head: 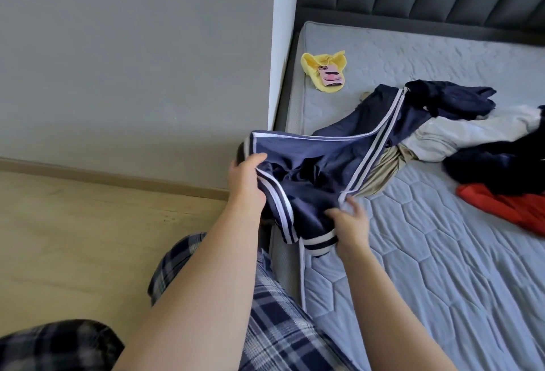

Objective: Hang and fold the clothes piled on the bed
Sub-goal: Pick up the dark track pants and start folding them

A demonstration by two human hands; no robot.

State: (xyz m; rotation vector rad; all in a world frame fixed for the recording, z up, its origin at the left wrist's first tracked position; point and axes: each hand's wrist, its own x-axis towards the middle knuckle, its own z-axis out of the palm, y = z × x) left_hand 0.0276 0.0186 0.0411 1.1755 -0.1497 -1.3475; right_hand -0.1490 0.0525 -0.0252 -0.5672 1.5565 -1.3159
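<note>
Head view, one item in hand.

Item: navy blue track garment with white stripes and ribbed cuffs (312, 170); jacket or trousers cannot be told. It is lifted at the near left corner of the grey quilted mattress (442, 282), its far end trailing back onto the heap of mixed clothes (472, 134).

Left hand (246, 181): fingers curled over the garment's upper striped edge, gripping it.

Right hand (351, 223): thumb and fingers close on the cloth beside a ribbed cuff; slightly blurred.

Also on the mattress: red garment (507, 208) at the heap's near side; yellow cloth (309, 63) with a pink-cased phone (331, 76) on it, well apart from the heap.

Step, as judged: sorting out the first piece, neither folded nor hung.

Next move calls for: pulling it free of the heap, finding matching edges, laying it flat.
</note>
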